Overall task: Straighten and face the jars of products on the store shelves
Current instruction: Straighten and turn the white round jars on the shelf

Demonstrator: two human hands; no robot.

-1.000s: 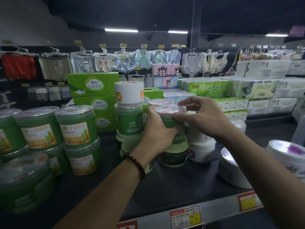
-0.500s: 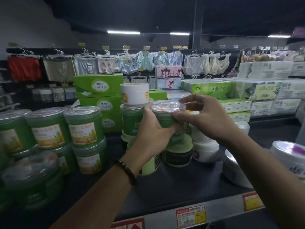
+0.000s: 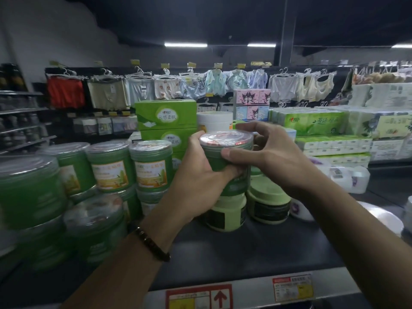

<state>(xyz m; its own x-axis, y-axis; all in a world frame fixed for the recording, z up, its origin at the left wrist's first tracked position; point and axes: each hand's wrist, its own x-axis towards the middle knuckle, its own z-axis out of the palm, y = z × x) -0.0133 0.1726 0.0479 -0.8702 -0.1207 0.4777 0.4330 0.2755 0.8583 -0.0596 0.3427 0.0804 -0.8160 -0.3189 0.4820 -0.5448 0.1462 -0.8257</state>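
Observation:
A small green jar [image 3: 225,150] with a clear plastic lid is held up above the dark shelf [image 3: 245,248]. My left hand [image 3: 200,177] wraps around its left side and bottom. My right hand [image 3: 269,157] grips its right side, thumb across the front and fingers curled over the lid's far edge. Below it stand two pale green jars with dark labels [image 3: 227,212] [image 3: 267,204]. A white jar [image 3: 215,122] rises behind my hands. To the left, several green jars with yellow labels [image 3: 151,166] are stacked in two layers.
Green tissue boxes [image 3: 166,118] are stacked behind the jars. Tissue packs [image 3: 312,123] fill the right back, white jars [image 3: 301,210] sit at right. Price tags [image 3: 292,286] line the shelf's front edge. Clothes on hangers [image 3: 142,88] hang along the back wall.
Both hands have lifted the green jar off the stack and drawn it closer to me. The camera has shifted right and nearer to the shelf.

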